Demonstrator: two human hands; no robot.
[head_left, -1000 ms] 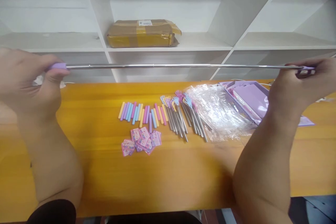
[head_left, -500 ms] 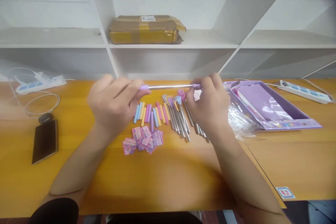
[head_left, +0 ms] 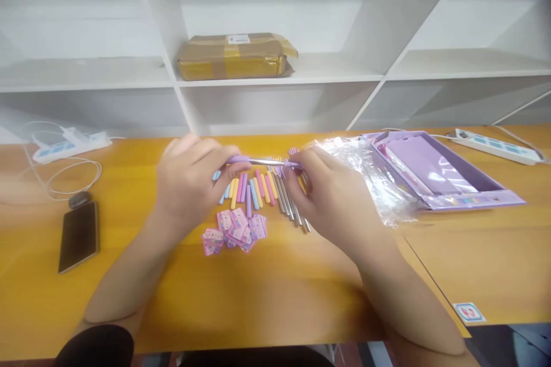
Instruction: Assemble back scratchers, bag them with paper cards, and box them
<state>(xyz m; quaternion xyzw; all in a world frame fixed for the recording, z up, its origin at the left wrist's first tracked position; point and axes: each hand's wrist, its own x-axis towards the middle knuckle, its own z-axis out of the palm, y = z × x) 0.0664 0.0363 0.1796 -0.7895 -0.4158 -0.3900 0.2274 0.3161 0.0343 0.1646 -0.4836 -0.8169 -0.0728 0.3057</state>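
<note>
"What's nearest?"

"Two bare hands above a wooden table [head_left: 258,309]. The left hand [head_left: 189,178] pinches the lilac handle [head_left: 239,159] of a metal rod [head_left: 264,162]; the right hand [head_left: 327,195] grips its other end. The rod runs crosswise between them."

"Beyond that?"

"Pink printed cards [head_left: 236,226], then a row of pastel sticks [head_left: 248,200], with more steel rods [head_left: 284,198] beside, partly hidden."

"Farthest?"

"Clear plastic [head_left: 370,178] touching a purple tray [head_left: 477,202]; behind, a taped cardboard box [head_left: 232,63] on a white shelf [head_left: 336,69]."

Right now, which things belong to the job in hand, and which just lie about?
Likely the job's:
held purple-handled back scratcher
metal rods
pastel tubes
printed cards

Probably just lying about:
smartphone
left power strip
right power strip
taped cardboard box
perhaps open purple box
</note>
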